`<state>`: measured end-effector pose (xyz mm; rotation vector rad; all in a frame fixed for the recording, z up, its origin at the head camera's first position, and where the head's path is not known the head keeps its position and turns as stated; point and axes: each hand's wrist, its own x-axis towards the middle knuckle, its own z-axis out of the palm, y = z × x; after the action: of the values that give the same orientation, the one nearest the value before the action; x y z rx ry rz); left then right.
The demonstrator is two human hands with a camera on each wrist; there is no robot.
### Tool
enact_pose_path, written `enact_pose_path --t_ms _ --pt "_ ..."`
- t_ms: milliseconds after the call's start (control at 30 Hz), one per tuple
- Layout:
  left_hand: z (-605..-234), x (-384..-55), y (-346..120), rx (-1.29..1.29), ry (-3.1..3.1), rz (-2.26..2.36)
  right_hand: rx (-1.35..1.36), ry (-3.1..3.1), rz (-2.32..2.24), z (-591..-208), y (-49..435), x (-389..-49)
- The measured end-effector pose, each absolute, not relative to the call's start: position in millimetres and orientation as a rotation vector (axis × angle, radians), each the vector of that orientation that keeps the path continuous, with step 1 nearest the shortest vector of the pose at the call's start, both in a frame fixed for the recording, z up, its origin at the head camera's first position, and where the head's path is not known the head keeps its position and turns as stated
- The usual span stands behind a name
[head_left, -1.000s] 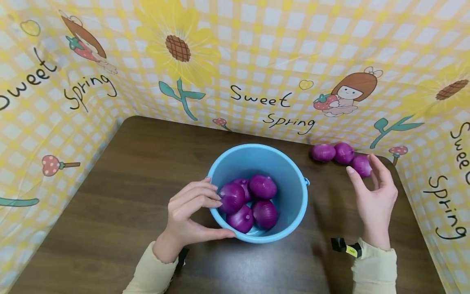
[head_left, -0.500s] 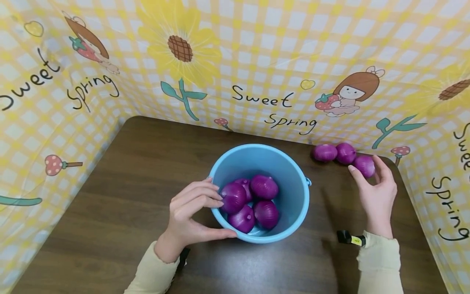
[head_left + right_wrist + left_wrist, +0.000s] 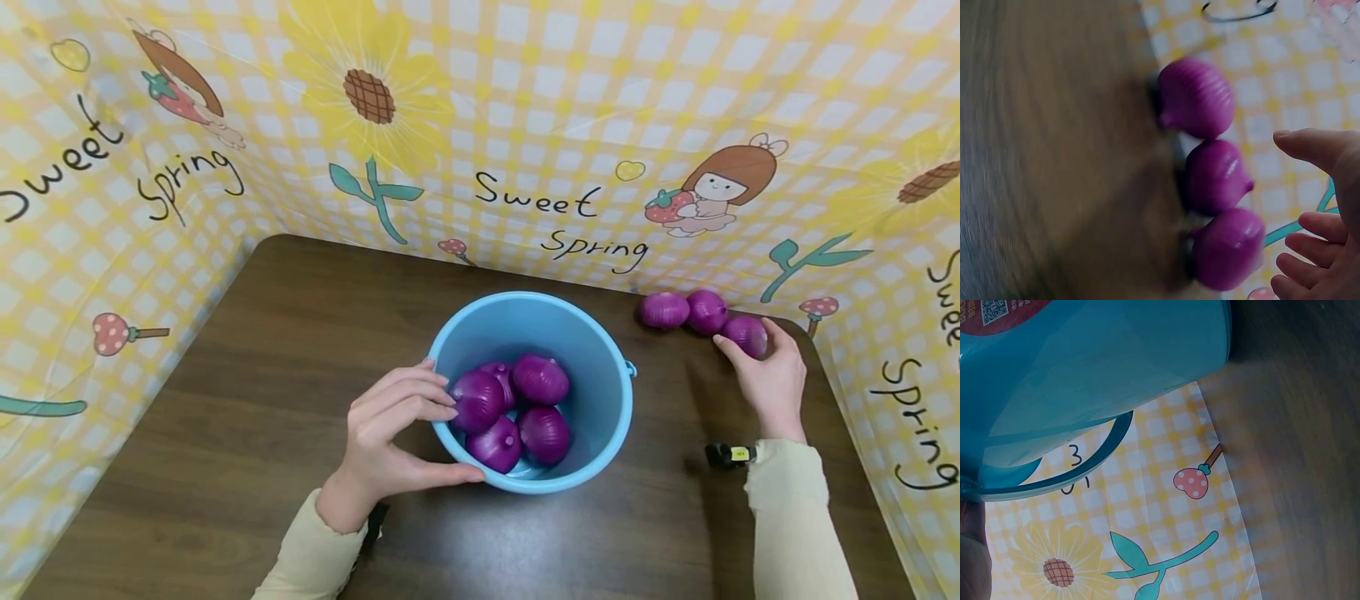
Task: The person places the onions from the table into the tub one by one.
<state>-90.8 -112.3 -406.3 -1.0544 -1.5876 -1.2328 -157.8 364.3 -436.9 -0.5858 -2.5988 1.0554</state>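
The left hand (image 3: 393, 429) grips the blue bucket (image 3: 588, 362), probably steadying it, while the right hand (image 3: 777, 387) is wide beside the onion (image 3: 745, 335) nearest the far right corner of the worktop (image 3: 217, 417)

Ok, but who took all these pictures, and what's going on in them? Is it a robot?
No robot: these are a person's own bare hands. The wide picture comes from a camera worn on the head, looking down. The other two come from cameras on the wrists: the left one sees the side of the blue bucket, the right one sees three purple onions.

The bucket stands on a brown table, with five onions showing inside. The left hand holds its rim. The right hand is at the nearest of the three onions outside, but I can't tell whether it's touching yet.
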Motion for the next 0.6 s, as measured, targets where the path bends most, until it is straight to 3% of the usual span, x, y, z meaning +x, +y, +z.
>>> enact_pose_path --t_ms 600 --pt "-406 -91 -112 -1.058 -1.581 -1.227 -0.604 -2.757 0.977 -456 396 -177"
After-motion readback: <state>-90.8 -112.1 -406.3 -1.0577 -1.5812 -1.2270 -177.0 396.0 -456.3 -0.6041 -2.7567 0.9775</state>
